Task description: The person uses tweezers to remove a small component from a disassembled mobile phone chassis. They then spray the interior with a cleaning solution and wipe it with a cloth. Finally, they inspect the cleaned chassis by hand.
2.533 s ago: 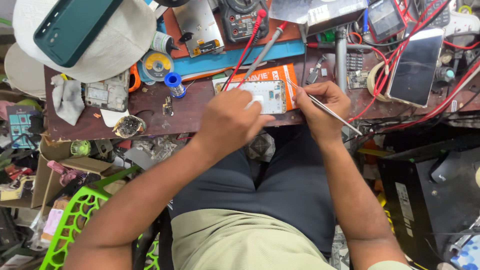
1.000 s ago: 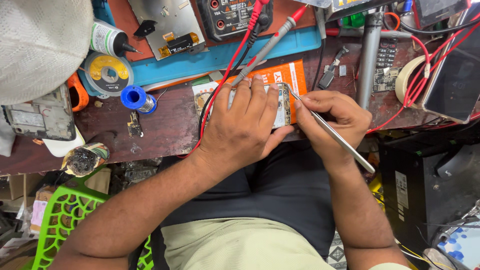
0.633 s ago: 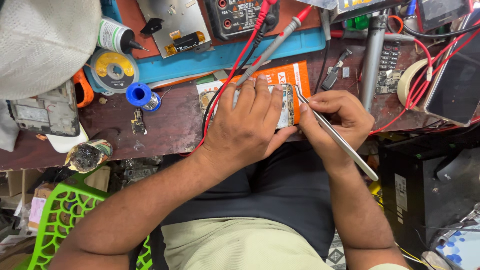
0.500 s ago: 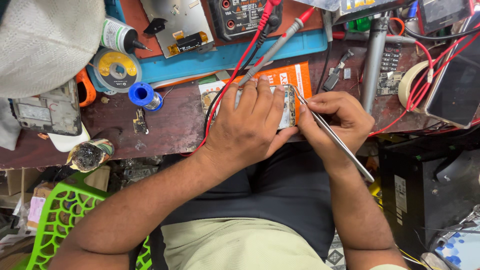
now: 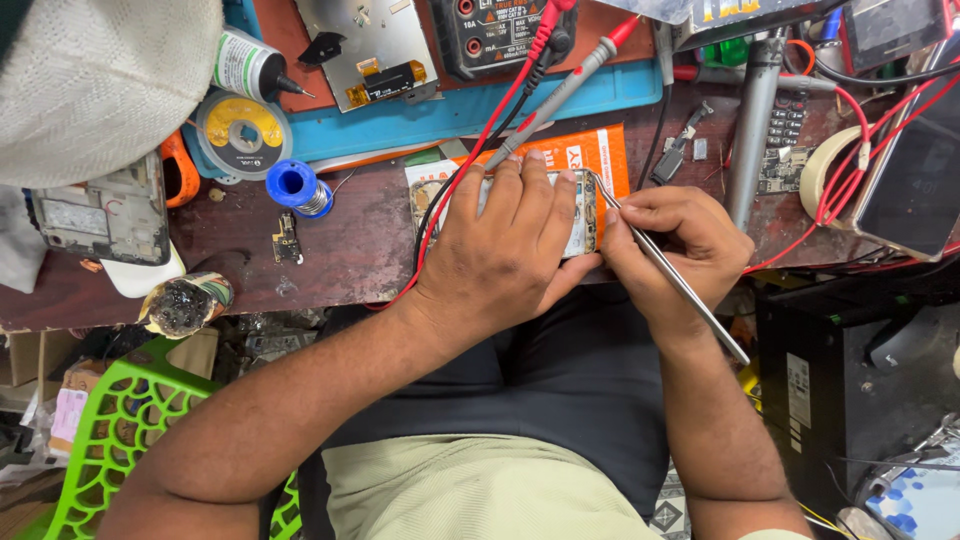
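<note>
Metal tweezers (image 5: pixel 668 272) pinched in the right hand (image 5: pixel 672 250), fingers curled shut round the shaft, tip touching the right edge of the opened phone (image 5: pixel 580 215), long end slanting down past the wrist toward the lower right. Left hand (image 5: pixel 500 250) spread flat over that phone, fingers straight and together, pressing down rather than clasping, thumb tucked along the near edge. Phone lying near the front edge of the dark wooden bench (image 5: pixel 340 250), partly on an orange packet (image 5: pixel 600 155), mostly hidden under the palm; only a strip of its inner parts visible at the right. Red and black probe leads (image 5: pixel 560 85) crossing from the multimeter (image 5: pixel 495 30) at the top, running down beside the left wrist. Further left: blue spool of solder wire (image 5: pixel 295 187), yellow-centred round tin (image 5: pixel 240 125), white tube with a black nozzle (image 5: pixel 250 68), a second stripped phone frame (image 5: pixel 100 215), a small loose circuit piece (image 5: pixel 286 240). Blue mat (image 5: pixel 450 110) behind, bearing a silver plate with a flex part (image 5: pixel 365 45). Right of the hands: grey metal post (image 5: pixel 750 120), roll of pale tape (image 5: pixel 830 170), dark-screened phone (image 5: pixel 915 190) amid red wires. Green plastic basket (image 5: pixel 110 440) below the bench at the left, beside the dark-clothed lap.
</note>
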